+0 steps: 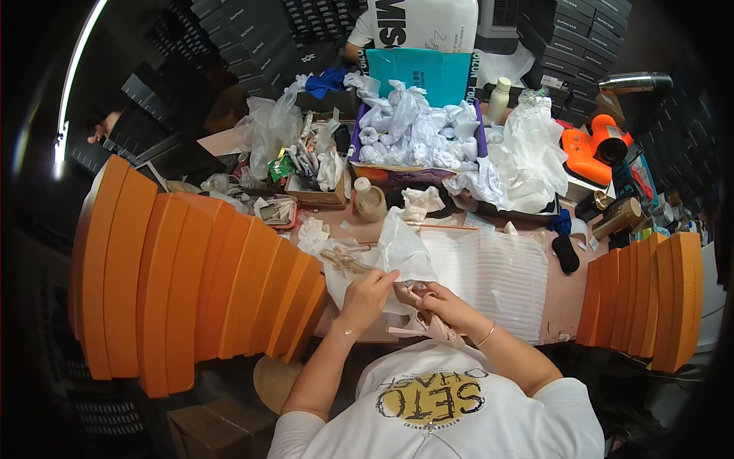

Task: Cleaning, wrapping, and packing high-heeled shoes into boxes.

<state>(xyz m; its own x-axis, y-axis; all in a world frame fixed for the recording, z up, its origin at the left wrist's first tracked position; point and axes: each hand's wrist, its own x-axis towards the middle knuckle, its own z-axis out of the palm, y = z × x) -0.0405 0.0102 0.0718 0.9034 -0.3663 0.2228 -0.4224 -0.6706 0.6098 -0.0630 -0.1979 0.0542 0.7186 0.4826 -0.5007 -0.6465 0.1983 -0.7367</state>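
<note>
Cluttered bench, pinkish top, dark box stacks behind. Far left: fanned row of orange boxes on edge, reaching to the left forearm. Behind them, clear bags and a small tray of odds and ends. Left hand sits at bench centre, fingers pinched shut on white tissue paper that rises in a crumpled peak just above it. Beige strappy shoe lies just left of the paper, touching it. Right hand is next to the left, nearly touching, fingers closed on a pale pink shoe held low near the body; bracelet on that wrist. Right of the hands, a white ribbed sheet lies flat on the bench. Behind centre: small bottle, then an open box heaped with crumpled white paper, teal lid upright at its back. More loose white paper spills right of it. Black pad on the bench further right, orange tool behind. Far right: second, shorter row of orange boxes. Another person in a white shirt at top centre.
</note>
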